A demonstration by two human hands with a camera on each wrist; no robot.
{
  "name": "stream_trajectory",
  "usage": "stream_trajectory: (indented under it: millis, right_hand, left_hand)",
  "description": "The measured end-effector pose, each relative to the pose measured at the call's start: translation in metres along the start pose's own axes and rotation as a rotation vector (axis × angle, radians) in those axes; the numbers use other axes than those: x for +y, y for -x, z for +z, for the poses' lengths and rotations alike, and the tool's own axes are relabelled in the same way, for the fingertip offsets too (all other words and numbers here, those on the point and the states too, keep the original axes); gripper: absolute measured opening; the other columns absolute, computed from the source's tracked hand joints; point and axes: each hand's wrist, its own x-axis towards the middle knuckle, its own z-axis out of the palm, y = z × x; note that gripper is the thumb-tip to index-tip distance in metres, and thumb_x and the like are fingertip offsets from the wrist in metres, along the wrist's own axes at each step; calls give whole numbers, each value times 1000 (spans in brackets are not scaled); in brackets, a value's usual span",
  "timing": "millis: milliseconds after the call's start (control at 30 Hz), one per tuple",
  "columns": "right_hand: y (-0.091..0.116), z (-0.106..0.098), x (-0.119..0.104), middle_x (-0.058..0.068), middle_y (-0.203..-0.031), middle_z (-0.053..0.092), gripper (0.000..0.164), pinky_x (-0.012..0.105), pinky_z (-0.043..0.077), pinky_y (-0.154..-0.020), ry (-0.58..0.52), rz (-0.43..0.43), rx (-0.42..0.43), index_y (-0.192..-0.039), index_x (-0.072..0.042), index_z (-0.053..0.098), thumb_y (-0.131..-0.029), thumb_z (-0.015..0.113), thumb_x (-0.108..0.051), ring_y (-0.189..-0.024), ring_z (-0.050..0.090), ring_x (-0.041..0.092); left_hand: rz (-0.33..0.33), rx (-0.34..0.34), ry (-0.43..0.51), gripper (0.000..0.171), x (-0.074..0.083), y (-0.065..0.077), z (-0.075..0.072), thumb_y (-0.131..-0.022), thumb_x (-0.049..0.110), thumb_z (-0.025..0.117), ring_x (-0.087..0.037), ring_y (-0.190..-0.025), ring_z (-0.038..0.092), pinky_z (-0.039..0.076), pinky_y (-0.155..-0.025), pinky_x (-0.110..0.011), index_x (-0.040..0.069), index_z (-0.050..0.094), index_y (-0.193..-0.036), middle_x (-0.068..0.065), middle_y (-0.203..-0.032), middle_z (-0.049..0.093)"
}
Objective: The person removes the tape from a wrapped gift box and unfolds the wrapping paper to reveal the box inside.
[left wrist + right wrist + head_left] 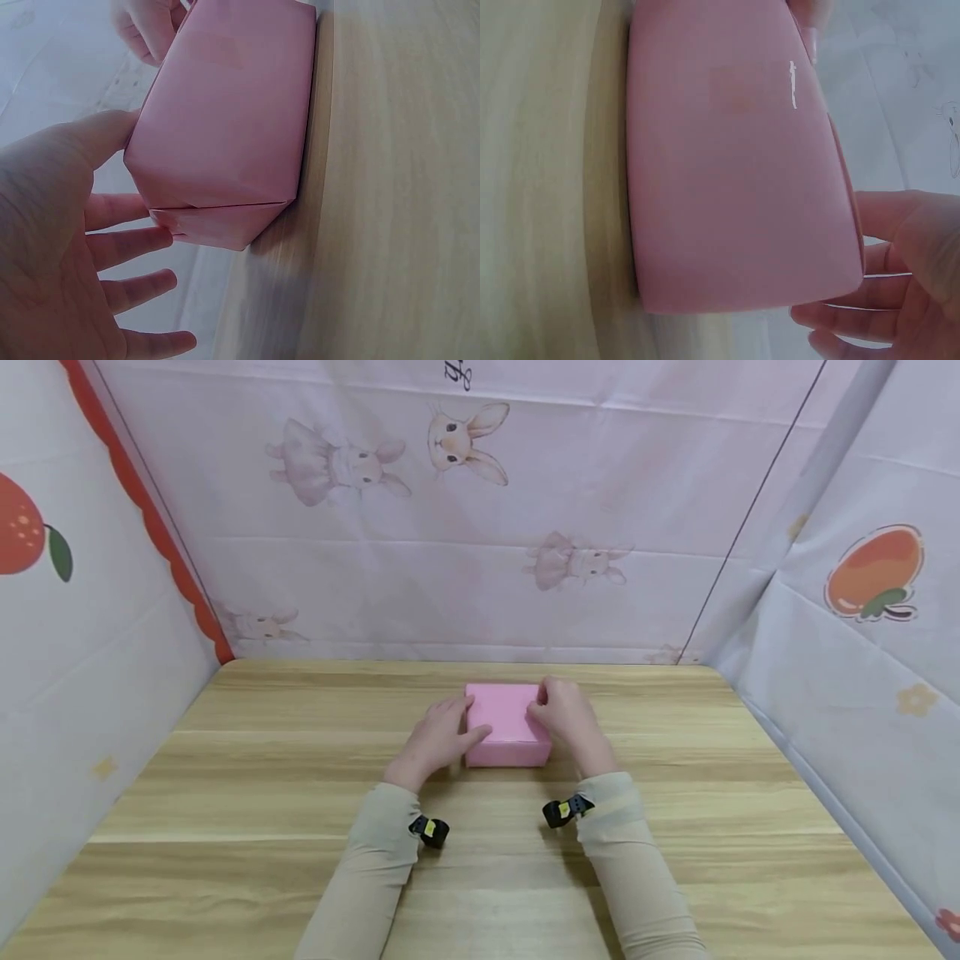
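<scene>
A small box wrapped in pink paper (506, 714) lies flat on the wooden table between both hands. In the left wrist view, folded paper shows on the box's left end (217, 221). My left hand (438, 735) is at that end, its thumb on the top edge and its other fingers fairly straight and spread, the index and middle fingers beside the folds. At the right end, my right hand (566, 710) has bent fingers and pinches the box at its top right edge, thumb on top. The box hides some fingertips of this hand in the right wrist view.
The wooden table (247, 793) reaches back to a cloth wall (450, 577) printed with rabbits. Cloth side walls with fruit prints stand to the left (67, 693) and right (847, 710). A black strap device (431, 831) sits at each wrist.
</scene>
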Motion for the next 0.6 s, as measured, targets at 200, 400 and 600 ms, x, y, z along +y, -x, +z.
stream_trajectory:
  millis: [200,400,600]
  right_hand:
    - [0,-2,5,12,-83,64,9,31,46,-65,-8,8,73,-90,-3,63,-90,60,-11,-75,55,23]
    - [0,-4,1,9,-77,61,28,29,44,-60,20,0,43,-84,-7,60,-92,64,-33,-69,54,21]
    - [-1,7,-2,9,-88,56,34,35,46,-68,131,-27,-65,-88,-10,55,-97,56,-43,-80,54,24]
  left_hand:
    - [10,-5,-5,75,-1,-2,0,-93,53,57,-34,-145,31,26,-120,-50,9,35,-151,-13,-157,36]
    - [3,-7,-10,75,-2,-2,-1,-93,53,57,-34,-145,31,26,-120,-49,10,35,-151,-12,-156,36]
    - [2,-11,-7,75,-1,-2,-1,-94,52,57,-34,-146,31,25,-121,-49,10,35,-151,-12,-157,35]
